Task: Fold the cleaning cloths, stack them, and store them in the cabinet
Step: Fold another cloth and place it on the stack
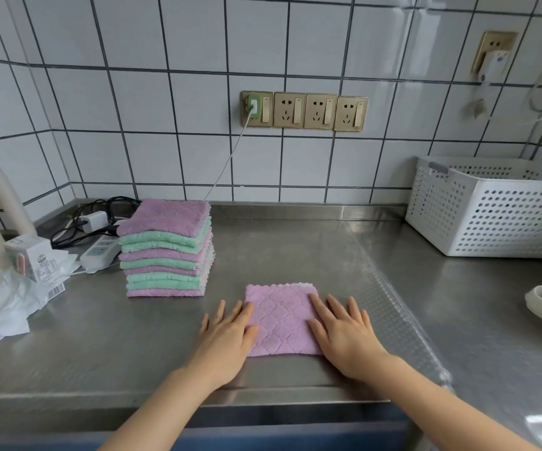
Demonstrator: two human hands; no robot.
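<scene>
Two hands: your left hand (227, 333) and right hand (344, 336) both lay flat with fingers straight, gripping nothing, each pressing down on one side edge of the folded cloth.
Cloth in hand: you had a purple quilted cloth (282, 320) folded to a square on the steel counter (295, 249), near the front edge, between your palms.
Stack: you had a pile of folded purple and green cloths (167, 252) standing to the left and further back, well apart from the square.
How it would handle: you could judge the cloth as light, soft and limp, with no stiffness of its own; lifted by one corner, the fold would likely fall open.
Where to take hold: you would have done best to slide fingers under two opposite edges, thumbs on top, and carry it level.
Slip: you could expect the fabric to slide readily on polished steel.
Stack risk: you had a tall, slightly uneven pile that looked liable to lean; support from beneath would suit it.
Cabinet: you had none in view.
</scene>
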